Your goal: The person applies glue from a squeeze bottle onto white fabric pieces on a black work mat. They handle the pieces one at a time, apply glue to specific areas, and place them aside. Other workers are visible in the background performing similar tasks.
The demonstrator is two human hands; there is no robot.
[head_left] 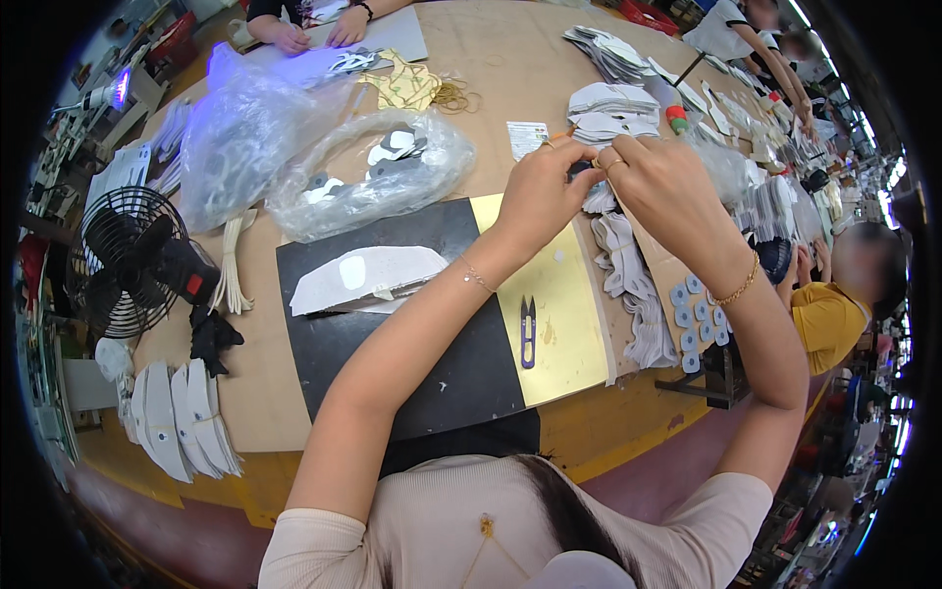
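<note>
Both my arms reach out over the right part of the table. My left hand (548, 187) and my right hand (659, 187) meet there, with their fingers pinched close together. Something thin and orange shows at the left fingertips, but I cannot make out what the fingers hold. Just beyond the hands lies a stack of white cut pieces (613, 110). Below my left forearm, white curved pieces (368, 275) rest on a black mat (412, 393). Purple-handled thread snips (528, 334) lie on the yellow board (574, 363) beside the mat.
Clear plastic bags (294, 211) with cut pieces stand at the left, near a black fan (128, 255). Bundled white strips (633, 285) and blue-grey rolls (684, 319) lie at the right. Rubber bands (453, 96) sit far off. A person's hands (343, 27) are across the table.
</note>
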